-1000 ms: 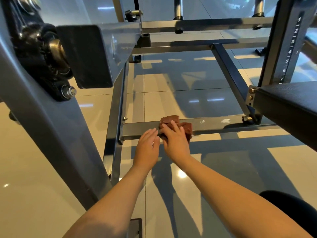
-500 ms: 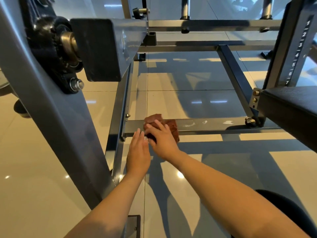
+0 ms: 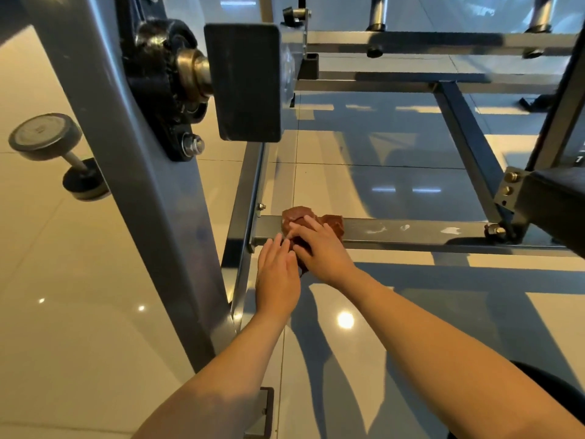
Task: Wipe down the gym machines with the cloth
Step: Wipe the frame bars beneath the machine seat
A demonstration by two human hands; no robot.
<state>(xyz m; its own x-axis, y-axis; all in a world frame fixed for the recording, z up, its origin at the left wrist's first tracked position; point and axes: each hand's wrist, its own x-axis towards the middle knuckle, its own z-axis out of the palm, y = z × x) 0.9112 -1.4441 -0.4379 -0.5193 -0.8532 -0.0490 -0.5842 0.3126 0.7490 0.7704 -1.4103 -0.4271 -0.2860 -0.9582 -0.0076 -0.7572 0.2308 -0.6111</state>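
A crumpled reddish-brown cloth (image 3: 333, 224) lies on the low grey crossbar (image 3: 411, 233) of the gym machine, near the bar's left end. My right hand (image 3: 319, 251) presses flat on the cloth with straight fingers and covers most of it. My left hand (image 3: 277, 274) lies just to the left, fingers straight, its fingertips at the bar's front edge and beside the cloth. White smears mark the bar further right.
A thick grey upright (image 3: 126, 172) with a black pivot bearing (image 3: 164, 87) rises close on the left. A dumbbell (image 3: 57, 153) lies on the tiled floor beyond it. A black padded seat (image 3: 557, 204) juts in at the right. More frame bars cross at the back.
My right hand has slid the cloth leftward along the crossbar toward its left end. My left hand has moved left with it and stays beside the cloth.
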